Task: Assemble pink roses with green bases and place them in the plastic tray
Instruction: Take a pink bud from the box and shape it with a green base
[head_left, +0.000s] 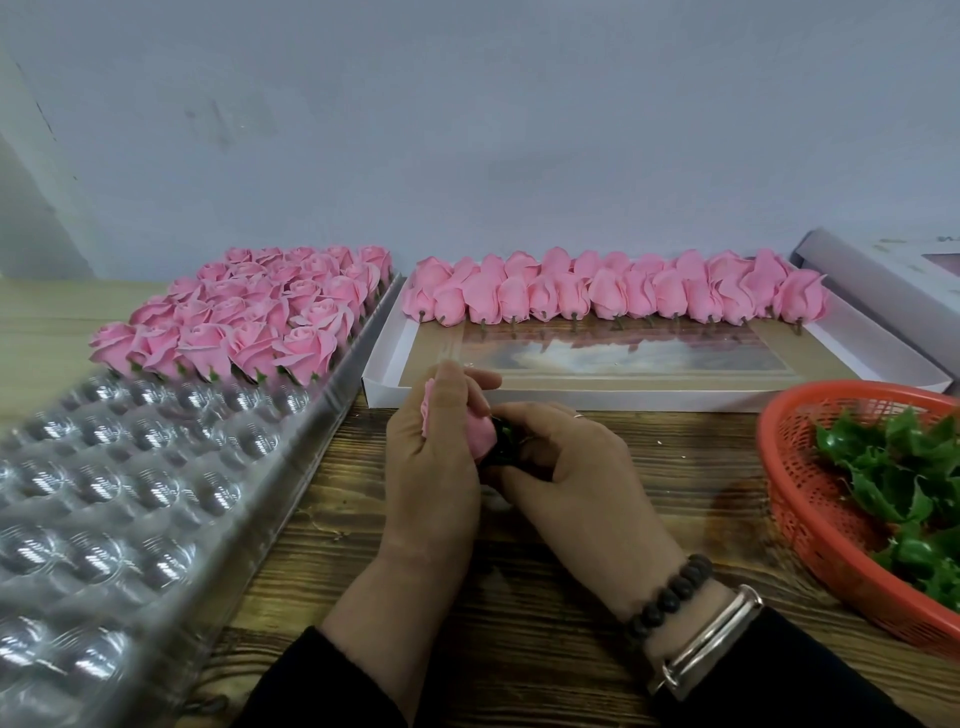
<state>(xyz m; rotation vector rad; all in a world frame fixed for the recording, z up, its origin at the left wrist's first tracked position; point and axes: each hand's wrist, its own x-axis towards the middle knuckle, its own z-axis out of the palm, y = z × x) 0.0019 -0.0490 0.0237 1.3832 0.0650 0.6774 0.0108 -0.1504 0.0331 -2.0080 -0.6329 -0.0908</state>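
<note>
Nearest the person, at the table's (519, 649) front edge, two dark sleeves (322, 686) come into view, the right wrist wearing a bead bracelet (670, 592) and a metal-banded watch (711, 639). Just beyond them, over the wood-grain top, both hands meet around one rose (480, 434). The left hand (434, 467) curls its fingers and thumb round the pink bloom, petals showing at its far side. The right hand (576, 467) is curled in against the rose's underside, its fingers pinching a dark green base (503, 441) that touches the bloom; how far the base is seated I cannot tell, since the fingers hide the joint. A thin ring sits on one right finger.

Left of the hands lies the clear plastic tray (130, 493), running from the near edge away toward the wall. Its near cups stand bare and shiny, blurred at the closest corner. Right of the hands, at about the same depth, a red mesh basket (810, 499) holds a heap of green bases (904, 478).

Farther back, left of the hands, the tray's far end is packed with finished roses (249, 317), blooms up, green showing beneath the front row. Beyond the hands sits a shallow white box (649, 397), and along its far side lie rows of loose roses (613, 291) on their sides, short stems pointing toward the person. Right of that box, at the picture's edge, leans a white lid (883, 280). Behind everything rises a plain pale wall (467, 130).
</note>
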